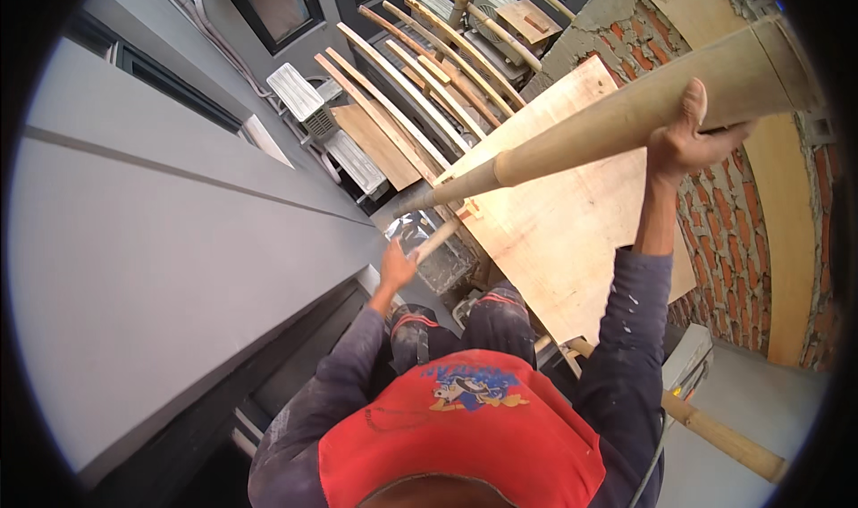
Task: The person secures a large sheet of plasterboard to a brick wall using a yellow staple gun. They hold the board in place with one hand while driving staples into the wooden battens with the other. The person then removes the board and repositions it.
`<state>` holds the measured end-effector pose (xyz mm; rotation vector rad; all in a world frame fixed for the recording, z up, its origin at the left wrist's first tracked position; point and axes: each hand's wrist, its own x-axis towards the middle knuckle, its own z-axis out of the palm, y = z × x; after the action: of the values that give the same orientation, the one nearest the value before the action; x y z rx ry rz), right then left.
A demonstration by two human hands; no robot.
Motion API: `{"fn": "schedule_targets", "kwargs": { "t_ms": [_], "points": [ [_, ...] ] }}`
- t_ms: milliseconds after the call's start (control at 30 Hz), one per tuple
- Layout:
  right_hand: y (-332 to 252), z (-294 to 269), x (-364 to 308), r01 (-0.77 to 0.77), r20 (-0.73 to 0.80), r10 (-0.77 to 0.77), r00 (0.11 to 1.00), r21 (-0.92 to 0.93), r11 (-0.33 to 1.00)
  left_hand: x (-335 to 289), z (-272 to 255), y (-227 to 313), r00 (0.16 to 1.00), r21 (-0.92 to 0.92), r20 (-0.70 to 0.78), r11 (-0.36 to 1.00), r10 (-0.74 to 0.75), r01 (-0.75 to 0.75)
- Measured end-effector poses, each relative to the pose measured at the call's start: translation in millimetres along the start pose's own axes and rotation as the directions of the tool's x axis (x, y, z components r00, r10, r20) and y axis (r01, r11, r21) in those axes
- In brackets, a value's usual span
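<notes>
A long, thick bamboo pole (581, 137) slants across the view, its wide end at the upper right and its thin end near the middle. My right hand (693, 142) holds it near the wide end, thumb up along its near side and fingers partly hidden beneath. My left hand (398, 265) is closed round the near end of a thinner, pale round pole (438, 240), whose far end meets the edge of a plywood sheet (563, 231). That sheet lies tilted below the bamboo. A small light wooden piece (469, 209) sits at the sheet's left edge.
A grey wall (179, 293) rises on my left. Several timber strips (420, 88) span the gap ahead, near outdoor air-conditioner units (299, 92). Rough brickwork (728, 231) stands on the right. Another bamboo pole (724, 436) lies at the lower right. The drop opens below my knees.
</notes>
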<state>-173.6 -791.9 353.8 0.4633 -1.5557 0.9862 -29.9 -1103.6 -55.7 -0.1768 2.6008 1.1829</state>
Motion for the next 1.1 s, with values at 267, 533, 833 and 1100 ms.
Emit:
{"fn": "schedule_targets", "kwargs": {
  "t_ms": [267, 533, 833, 1100],
  "points": [
    [3, -11, 2, 0.198, 0.198, -0.123, 0.973, -0.426, 0.883, -22, 24, 2, 0.982, -0.144, 0.179, 0.985, -0.063, 0.089],
    [9, -9, 7, -0.064, 0.007, 0.077, 0.997, -0.492, 0.868, -34, 7, -85, 0.914, 0.019, 0.144, 0.924, -0.379, 0.381],
    [-20, 24, 2, -0.172, -0.131, 0.121, 0.984, -0.533, 0.829, -48, 71, -241, 0.838, 0.026, 0.189, 0.856, -0.512, 0.517],
    [-17, 9, -4, -0.133, -0.125, 0.073, 0.989, -0.581, 0.803, -42, 75, -187, 0.896, -0.114, 0.148, 0.892, -0.420, 0.437]
  ]
}}
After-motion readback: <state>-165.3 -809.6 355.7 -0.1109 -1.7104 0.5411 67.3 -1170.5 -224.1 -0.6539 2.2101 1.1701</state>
